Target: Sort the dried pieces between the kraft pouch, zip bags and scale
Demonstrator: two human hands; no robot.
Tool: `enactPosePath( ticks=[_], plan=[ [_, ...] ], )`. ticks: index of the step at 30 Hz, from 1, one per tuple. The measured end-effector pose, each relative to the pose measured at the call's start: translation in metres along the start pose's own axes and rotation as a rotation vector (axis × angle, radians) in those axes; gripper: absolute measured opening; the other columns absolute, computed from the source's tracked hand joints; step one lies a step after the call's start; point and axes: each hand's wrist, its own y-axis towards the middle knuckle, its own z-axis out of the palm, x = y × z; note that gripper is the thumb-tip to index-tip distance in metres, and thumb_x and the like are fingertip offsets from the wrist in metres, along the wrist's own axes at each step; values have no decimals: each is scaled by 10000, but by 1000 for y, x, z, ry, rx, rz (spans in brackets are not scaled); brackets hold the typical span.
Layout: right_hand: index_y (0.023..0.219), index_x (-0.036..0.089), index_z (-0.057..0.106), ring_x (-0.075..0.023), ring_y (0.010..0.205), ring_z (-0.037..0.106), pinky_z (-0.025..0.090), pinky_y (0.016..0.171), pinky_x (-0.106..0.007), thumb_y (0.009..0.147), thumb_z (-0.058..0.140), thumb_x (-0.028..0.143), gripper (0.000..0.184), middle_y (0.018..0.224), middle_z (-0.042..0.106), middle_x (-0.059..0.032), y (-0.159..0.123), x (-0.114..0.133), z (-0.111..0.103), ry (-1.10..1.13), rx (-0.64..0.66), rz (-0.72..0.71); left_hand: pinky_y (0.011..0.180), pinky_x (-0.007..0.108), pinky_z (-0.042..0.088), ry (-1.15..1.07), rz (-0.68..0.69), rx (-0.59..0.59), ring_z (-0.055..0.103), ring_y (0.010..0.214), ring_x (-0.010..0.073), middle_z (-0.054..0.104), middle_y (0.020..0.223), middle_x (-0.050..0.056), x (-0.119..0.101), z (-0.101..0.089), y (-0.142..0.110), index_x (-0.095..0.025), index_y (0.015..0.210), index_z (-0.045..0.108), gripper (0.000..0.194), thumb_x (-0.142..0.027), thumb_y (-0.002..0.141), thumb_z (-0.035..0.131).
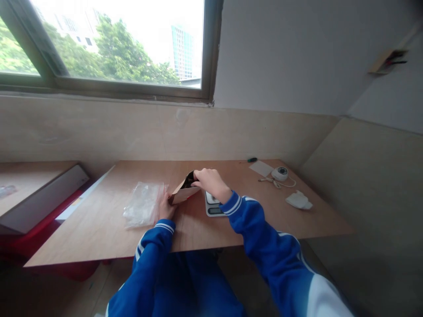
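A brown paper bag or small carton point(185, 194) is tilted above the table, its dark mouth facing up and to the right. My left hand point(166, 207) grips its lower left end. At the mouth is my right hand point(211, 181), fingers curled and their tips dipping inside. Whatever those fingertips pinch is hidden. Partly beneath my right wrist sits a white kitchen scale point(214, 210) with a grey display. Clear plastic zip bags point(144, 205) lie flat just left of my left hand.
A white dome camera point(280, 173) with a coiled cable point(276, 182) stands on the right of the wooden table point(99, 224). Near it are a white card point(261, 167), a green-handled screwdriver point(252, 160) and a crumpled white wrapper point(299, 200). A wall runs behind the table.
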Motion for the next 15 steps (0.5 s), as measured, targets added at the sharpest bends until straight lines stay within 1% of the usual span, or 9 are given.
enactPosePath(
  ticks=[2,4,6,9,12,14,15],
  plan=[
    [946,135,674,-295,816,685,471,648,-315,782,684,292,227,868,717,-163,0,4,1,-54,15,15,770,378,506,3,-6,-8,617,853,242,616,823,32,1,1,0,-187,917,553,337,-257,606,662],
    [912,141,683,-295,818,687,471,648,-315,787,676,264,176,866,718,-160,-1,6,4,-54,40,13,747,368,508,8,-6,-23,615,830,236,609,814,26,2,2,0,-197,893,550,329,-240,588,664],
    [890,173,690,-280,812,688,465,646,-306,795,662,252,126,867,723,-134,-3,5,8,-17,55,13,719,356,510,5,2,-41,613,805,231,605,801,21,1,2,0,-206,860,543,312,-234,576,669],
    [895,237,685,-239,810,681,443,633,-275,798,647,222,106,877,728,-68,-7,1,7,58,19,6,692,350,513,-12,4,-40,613,766,227,604,771,20,-3,1,-2,-210,821,530,274,-241,587,669],
    [856,281,685,-196,782,661,404,610,-246,795,644,229,90,854,722,-4,-13,-5,-6,137,-52,8,713,367,521,-15,-18,-27,622,777,238,611,780,28,-6,-1,-2,-203,831,537,277,-239,593,675],
    [838,287,689,-168,715,632,373,585,-231,799,644,288,60,774,701,21,-19,-12,-19,218,-126,37,766,389,523,-26,-27,-26,627,842,257,626,835,40,-7,-1,-2,-194,902,555,346,-249,590,693],
    [838,281,690,-152,666,608,355,567,-224,803,636,330,81,714,678,28,-23,-17,-25,273,-180,62,802,401,519,-42,-25,-28,624,892,267,634,885,49,-8,-1,-2,-190,961,557,405,-260,591,705]
  ],
)
